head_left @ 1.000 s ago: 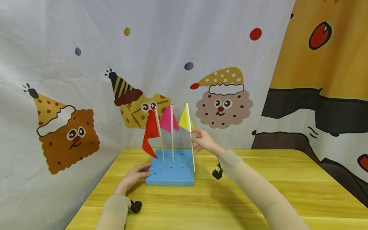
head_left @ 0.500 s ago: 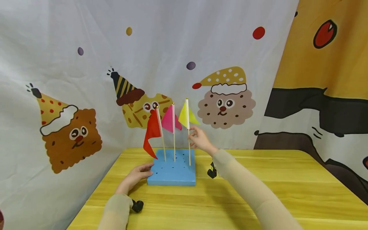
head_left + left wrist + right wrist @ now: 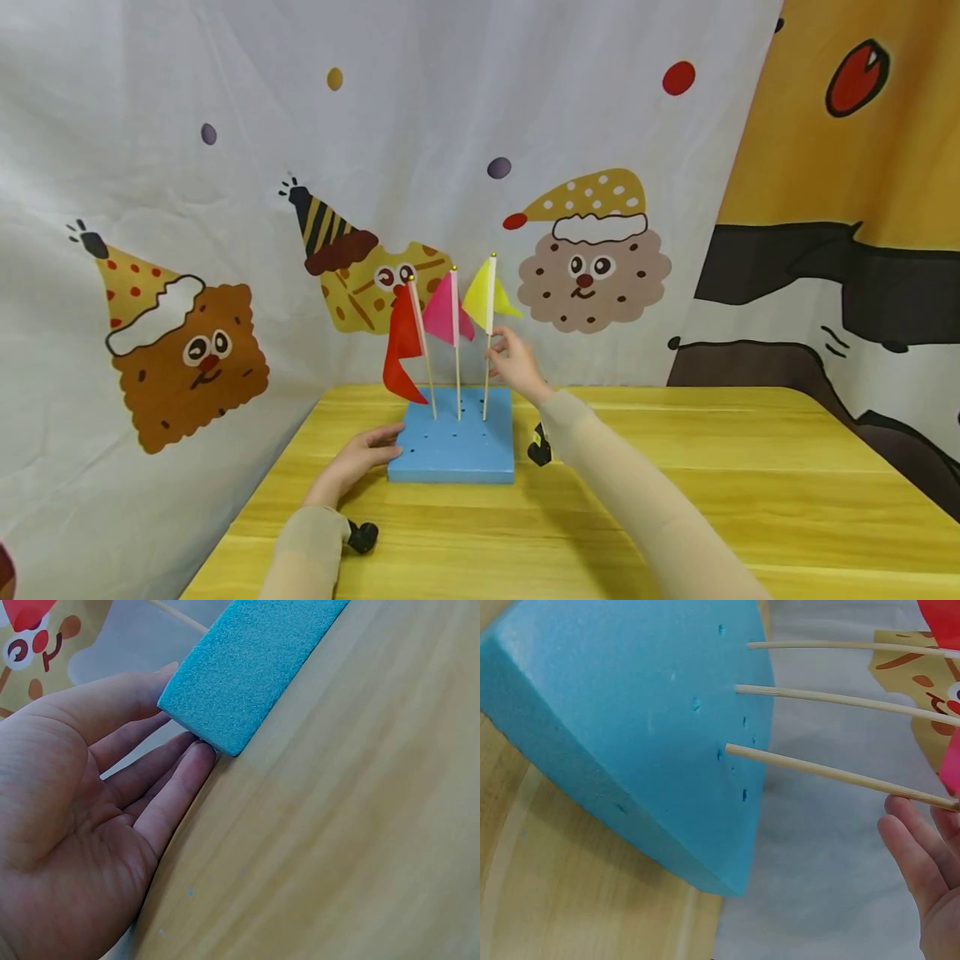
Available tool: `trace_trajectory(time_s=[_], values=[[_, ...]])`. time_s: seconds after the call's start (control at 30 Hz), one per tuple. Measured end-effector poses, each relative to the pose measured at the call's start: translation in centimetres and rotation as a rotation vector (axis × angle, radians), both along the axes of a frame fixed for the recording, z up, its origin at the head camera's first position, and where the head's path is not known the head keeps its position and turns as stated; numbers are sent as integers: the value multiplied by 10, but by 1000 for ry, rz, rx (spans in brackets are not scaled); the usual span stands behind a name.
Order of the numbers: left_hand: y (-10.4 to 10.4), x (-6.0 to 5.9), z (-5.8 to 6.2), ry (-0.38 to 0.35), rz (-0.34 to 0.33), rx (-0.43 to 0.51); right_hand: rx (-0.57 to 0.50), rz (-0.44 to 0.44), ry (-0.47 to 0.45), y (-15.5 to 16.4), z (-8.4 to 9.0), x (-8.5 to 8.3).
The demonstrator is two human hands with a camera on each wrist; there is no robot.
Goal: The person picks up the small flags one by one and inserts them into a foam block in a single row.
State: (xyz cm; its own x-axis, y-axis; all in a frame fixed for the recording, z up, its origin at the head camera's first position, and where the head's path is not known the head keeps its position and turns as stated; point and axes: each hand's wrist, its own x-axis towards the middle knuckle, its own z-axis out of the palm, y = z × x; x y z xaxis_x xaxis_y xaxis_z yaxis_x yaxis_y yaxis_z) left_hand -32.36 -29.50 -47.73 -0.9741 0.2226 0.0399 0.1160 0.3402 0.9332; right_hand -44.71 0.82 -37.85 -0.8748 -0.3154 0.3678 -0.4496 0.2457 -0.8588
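my right hand (image 3: pixel 512 364) pinches the yellow flag (image 3: pixel 488 337) stick, upright in the blue foam block (image 3: pixel 453 446) on the table (image 3: pixel 675 492), third in the row; my left hand (image 3: pixel 360 460) rests spread against the block's left edge

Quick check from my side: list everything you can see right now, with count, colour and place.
Foam block: 1, blue, on the table, dotted with holes.
Red flag: 1, left stick in the block.
Pink flag: 1, middle stick.
Yellow flag: 1, right stick.
Table: 1, yellow wood.
Curtain: white with cartoon biscuits, behind; orange and black at right.
Left hand: open, fingers against the block's left edge.
Right hand: fingers at the yellow flag's stick.
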Motion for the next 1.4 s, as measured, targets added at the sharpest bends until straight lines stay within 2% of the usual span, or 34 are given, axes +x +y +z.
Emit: trace_trajectory(time_s=[0.27, 0.5, 0.87, 1.1, 1.3, 1.4], values=[[2, -1, 2, -12, 7, -2, 11, -13, -11, 2, -4, 1], [3, -1, 2, -8, 7, -1, 44, -9, 6, 5, -14, 4], [3, -5, -3, -12, 24, -5, 23, 17, -21, 21, -29, 3], [4, -9, -4, -8, 4, -7, -4, 1, -71, 65, -39, 3], [2, -9, -7, -7, 8, -8, 63, -64, -71, 125, -47, 1], [3, -9, -6, -33, 17, 41, 99, -116, -73, 157, -47, 1]])
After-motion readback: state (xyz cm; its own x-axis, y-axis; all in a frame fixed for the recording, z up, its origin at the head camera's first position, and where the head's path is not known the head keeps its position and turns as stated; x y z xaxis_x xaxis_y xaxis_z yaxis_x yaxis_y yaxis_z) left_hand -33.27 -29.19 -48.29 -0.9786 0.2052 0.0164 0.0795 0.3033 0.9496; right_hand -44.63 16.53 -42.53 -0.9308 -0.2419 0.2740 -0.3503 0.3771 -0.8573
